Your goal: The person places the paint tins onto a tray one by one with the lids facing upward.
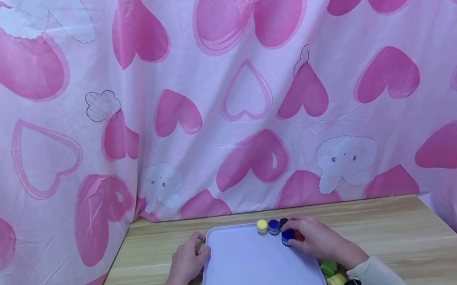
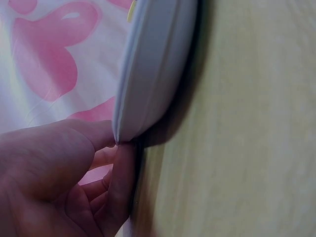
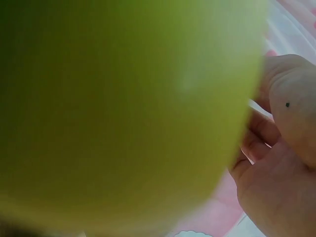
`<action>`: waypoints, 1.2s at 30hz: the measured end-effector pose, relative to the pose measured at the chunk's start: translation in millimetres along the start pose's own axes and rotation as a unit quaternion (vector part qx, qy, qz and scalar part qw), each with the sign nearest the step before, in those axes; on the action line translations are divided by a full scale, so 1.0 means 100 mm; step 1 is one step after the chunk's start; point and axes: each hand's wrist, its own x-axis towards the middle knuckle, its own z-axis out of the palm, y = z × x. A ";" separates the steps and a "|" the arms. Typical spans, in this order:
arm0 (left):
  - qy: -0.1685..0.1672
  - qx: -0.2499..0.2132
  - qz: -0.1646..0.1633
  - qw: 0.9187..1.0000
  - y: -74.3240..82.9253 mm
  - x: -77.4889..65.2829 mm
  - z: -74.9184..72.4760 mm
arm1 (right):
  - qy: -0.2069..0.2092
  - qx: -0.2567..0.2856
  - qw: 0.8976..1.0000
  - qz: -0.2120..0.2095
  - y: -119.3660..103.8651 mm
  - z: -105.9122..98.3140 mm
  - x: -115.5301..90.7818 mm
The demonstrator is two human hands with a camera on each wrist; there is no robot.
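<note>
A pale lavender tray lies on the wooden table. My left hand pinches its left rim near the far corner; the left wrist view shows thumb and finger at the tray edge. Over the tray's far right corner, my right hand pinches a small blue-lidded paint jar. Beside that jar, a red one and a black-lidded one are partly hidden by the fingers. A yellow jar and a purple-blue jar stand along the far rim.
Right of the tray, under my right forearm, lie a green jar and a yellow jar. A blurred yellow-green shape fills most of the right wrist view. Pink heart-patterned cloth hangs behind the wooden table and at its sides.
</note>
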 end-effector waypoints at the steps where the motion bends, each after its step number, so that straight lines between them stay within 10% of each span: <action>1: 0.000 0.000 -0.001 1.000 0.00 0.01 0.00 | 0.001 -0.007 1.000 -0.005 0.01 0.01 0.00; 17: 0.009 0.007 0.020 1.000 -0.05 0.03 0.03 | 0.037 -0.041 0.998 -0.018 -0.02 0.01 0.00; 36: 0.000 0.007 0.010 1.000 -0.03 0.04 0.02 | 0.040 0.063 0.995 0.062 0.21 -0.25 -0.16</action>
